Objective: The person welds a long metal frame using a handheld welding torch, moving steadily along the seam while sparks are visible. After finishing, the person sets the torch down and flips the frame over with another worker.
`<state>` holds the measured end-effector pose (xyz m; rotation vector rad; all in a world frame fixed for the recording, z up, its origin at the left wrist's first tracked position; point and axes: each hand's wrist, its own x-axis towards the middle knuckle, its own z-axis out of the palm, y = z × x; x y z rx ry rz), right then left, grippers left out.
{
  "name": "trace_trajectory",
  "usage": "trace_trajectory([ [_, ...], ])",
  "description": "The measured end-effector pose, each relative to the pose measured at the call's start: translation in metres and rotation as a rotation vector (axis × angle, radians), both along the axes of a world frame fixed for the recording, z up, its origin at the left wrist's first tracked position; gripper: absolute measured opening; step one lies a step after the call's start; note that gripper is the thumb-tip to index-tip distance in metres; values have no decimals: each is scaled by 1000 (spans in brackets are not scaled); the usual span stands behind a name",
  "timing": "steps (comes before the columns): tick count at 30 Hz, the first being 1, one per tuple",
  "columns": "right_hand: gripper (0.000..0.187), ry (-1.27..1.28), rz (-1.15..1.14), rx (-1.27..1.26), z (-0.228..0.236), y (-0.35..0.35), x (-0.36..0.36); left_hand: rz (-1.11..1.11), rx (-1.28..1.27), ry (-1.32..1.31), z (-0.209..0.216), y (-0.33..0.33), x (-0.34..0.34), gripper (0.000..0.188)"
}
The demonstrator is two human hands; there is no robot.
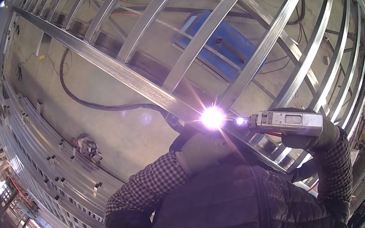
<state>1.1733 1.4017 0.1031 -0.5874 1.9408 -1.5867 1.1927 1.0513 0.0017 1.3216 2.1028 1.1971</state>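
My right hand point(323, 138), in a grey glove, is closed around a handheld welding gun point(290, 121) with a silvery boxy body. The gun's nozzle points left at a metal frame point(109, 63) of rectangular tubes. A bright white-violet welding glare point(213, 118) burns at a joint between the long rail and a crossbar, hiding the joint itself. My left hand point(204, 151), also gloved, is just below the glare, close to the long rail. Its fingers are lost in shadow and glare, so what they touch does not show.
Under the frame, a blue box-like machine point(224, 46) stands on the concrete floor. A thick black hose point(97, 109) curves across the floor toward the rail. Long metal tubes point(50, 148) lie stacked at the left, with a crumpled cloth-like heap point(88, 149) beside them.
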Motion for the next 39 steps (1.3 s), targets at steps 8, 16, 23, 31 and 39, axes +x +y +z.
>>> trace_trajectory([
  [8, 47, 168, 84, 0, -3, 2, -1, -11, -98, 40, 0, 1, 3, 28],
  [16, 45, -300, -69, -93, 0, 5, 11, 30, -33, -43, 6, 0, 0, 26],
  [23, 47, -72, -8, -32, -13, 9, 15, 27, -37, -66, 7, 4, -2, 24],
  [31, 51, -64, -18, -79, -14, 11, 18, 164, -33, -135, 15, 2, -2, 22],
  [39, 51, -281, -70, -146, -14, 16, 25, -13, -98, 0, 3, 3, 0, 18],
])
